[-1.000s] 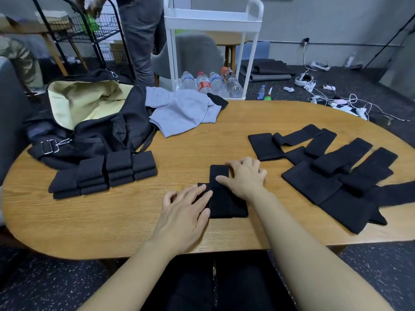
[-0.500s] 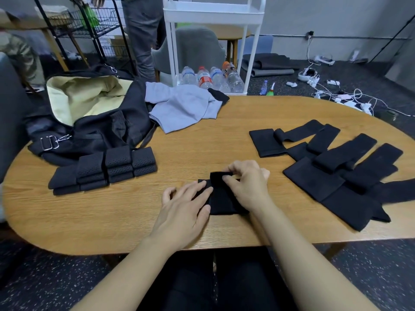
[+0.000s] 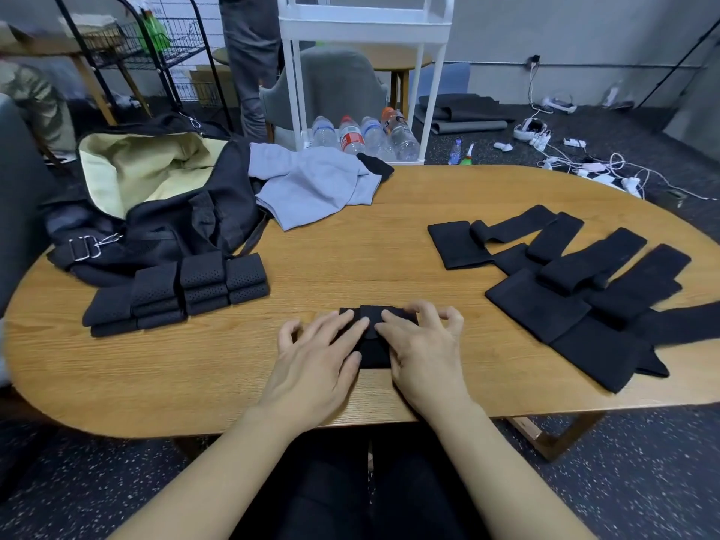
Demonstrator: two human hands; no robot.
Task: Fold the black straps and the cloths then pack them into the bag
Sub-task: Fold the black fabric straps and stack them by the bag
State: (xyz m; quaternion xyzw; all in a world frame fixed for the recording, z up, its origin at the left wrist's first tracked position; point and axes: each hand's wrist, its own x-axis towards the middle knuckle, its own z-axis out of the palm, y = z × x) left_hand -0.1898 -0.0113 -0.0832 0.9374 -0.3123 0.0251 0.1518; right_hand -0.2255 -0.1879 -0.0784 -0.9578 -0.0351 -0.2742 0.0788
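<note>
A folded black strap (image 3: 372, 346) lies on the wooden table (image 3: 350, 267) near its front edge. My left hand (image 3: 315, 356) rests flat on its left part with straight fingers. My right hand (image 3: 422, 344) presses its right part with the forefinger, the other fingers loosely bent. Several folded black straps (image 3: 179, 292) are stacked at the left, in front of the open black bag (image 3: 156, 212) with pale lining. Unfolded black straps (image 3: 576, 282) are spread at the right. A grey cloth (image 3: 311, 185) lies crumpled beside the bag.
Behind the table stand a white trolley (image 3: 366, 29) with water bottles (image 3: 362, 136) at its foot, a grey chair (image 3: 335, 87) and a black wire rack (image 3: 156, 44). A person's legs (image 3: 249, 60) show at the back. Cables (image 3: 584, 165) litter the floor at the right.
The strap's far flap has been folded down toward me, making the strap shorter. My right hand slid back onto the folded part, and my left hand moved further onto the strap.
</note>
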